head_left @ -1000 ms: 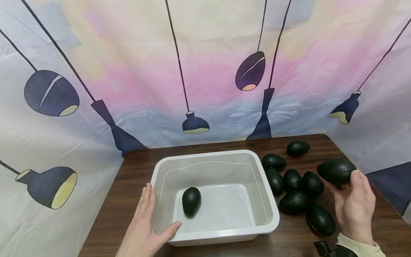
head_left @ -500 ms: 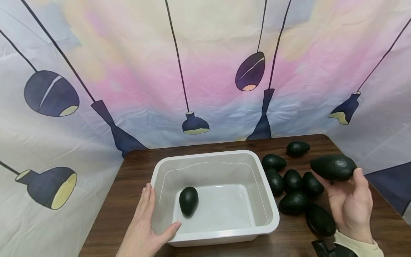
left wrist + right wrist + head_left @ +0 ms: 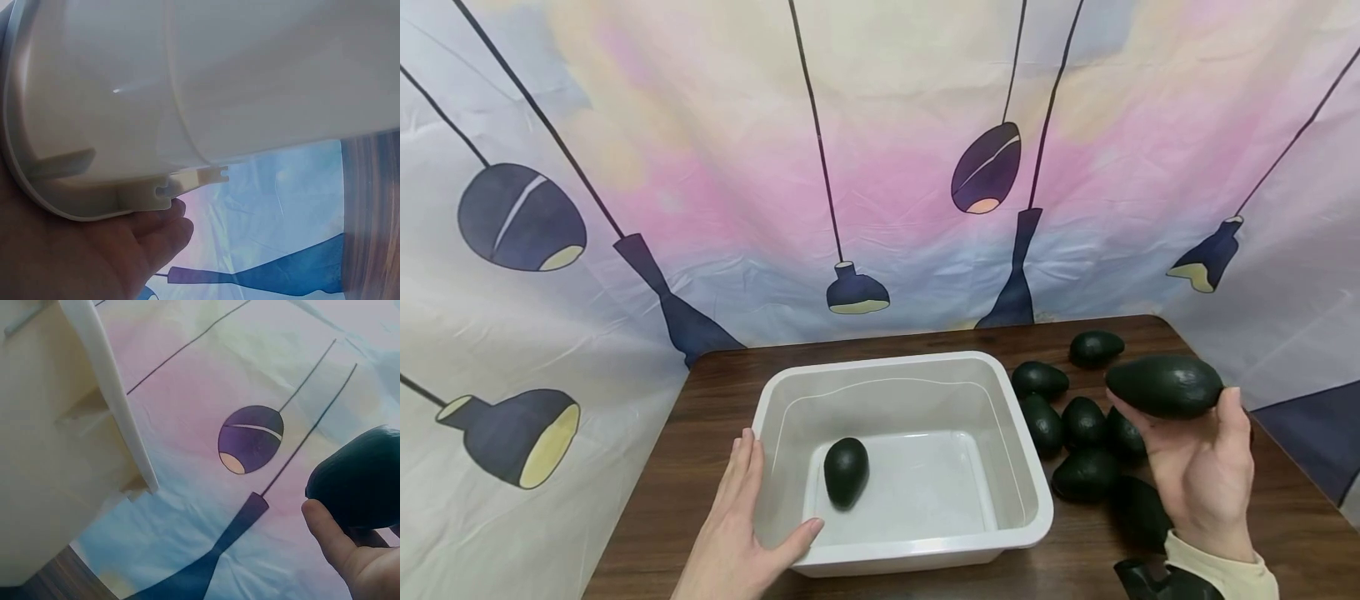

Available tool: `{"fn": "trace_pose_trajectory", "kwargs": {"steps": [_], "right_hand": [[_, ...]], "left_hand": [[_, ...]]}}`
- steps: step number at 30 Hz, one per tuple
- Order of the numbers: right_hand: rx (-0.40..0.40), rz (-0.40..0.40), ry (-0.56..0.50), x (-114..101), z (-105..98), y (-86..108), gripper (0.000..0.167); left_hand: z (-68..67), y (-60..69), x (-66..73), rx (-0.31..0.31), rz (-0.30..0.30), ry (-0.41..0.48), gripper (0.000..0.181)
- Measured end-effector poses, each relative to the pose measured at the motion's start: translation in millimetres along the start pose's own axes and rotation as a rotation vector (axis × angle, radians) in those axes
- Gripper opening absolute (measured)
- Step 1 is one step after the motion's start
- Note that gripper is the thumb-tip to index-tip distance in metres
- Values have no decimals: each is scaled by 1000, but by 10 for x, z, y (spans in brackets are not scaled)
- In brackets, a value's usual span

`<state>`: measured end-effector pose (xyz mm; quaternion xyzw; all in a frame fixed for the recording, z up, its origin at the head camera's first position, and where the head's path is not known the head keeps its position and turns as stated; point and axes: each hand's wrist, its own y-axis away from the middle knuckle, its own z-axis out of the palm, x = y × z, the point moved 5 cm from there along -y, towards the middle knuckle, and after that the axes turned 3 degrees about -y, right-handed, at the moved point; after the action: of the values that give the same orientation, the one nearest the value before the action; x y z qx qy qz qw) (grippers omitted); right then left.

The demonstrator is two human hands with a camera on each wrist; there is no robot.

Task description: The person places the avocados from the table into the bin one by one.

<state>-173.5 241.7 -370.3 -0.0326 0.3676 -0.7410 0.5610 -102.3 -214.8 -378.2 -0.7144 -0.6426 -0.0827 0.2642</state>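
Note:
A white plastic bin (image 3: 910, 546) stands on the table with one dark green avocado (image 3: 846, 473) lying in its left part. My left hand (image 3: 741, 533) rests on the bin's left front corner, fingers straight along the outside and thumb over the front rim. In the left wrist view that hand (image 3: 119, 250) lies against the bin's rim (image 3: 75, 217). To the right of the bin, above other avocados, my right hand (image 3: 1202, 483) holds an avocado (image 3: 1165, 386) between thumb and fingers. The right wrist view shows the held avocado (image 3: 359, 481) in the hand (image 3: 356, 550), beside the bin's wall (image 3: 50, 456).
Several avocados (image 3: 1086, 473) lie in a group on the brown wooden table (image 3: 655, 500), right of the bin. Another avocado (image 3: 1096, 347) sits near the back edge. A cloth (image 3: 895, 167) printed with hanging lamps covers the wall behind.
My right hand has moved left with its avocado, now over part of the group. The avocado in the bin rocked slightly left, then back. My left hand has stayed in place.

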Motion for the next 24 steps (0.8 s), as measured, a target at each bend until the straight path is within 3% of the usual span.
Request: {"fn": "trace_pose_trajectory", "kwargs": {"steps": [9,24], "right_hand": [[-27,22,70,136,119,-63,57],[-57,85,88,338,269,-113,61]], "left_hand": [[1,-9,-2,-18,-6,-4,112],[-7,-16,-4,-54,-39,-19,113]]}}
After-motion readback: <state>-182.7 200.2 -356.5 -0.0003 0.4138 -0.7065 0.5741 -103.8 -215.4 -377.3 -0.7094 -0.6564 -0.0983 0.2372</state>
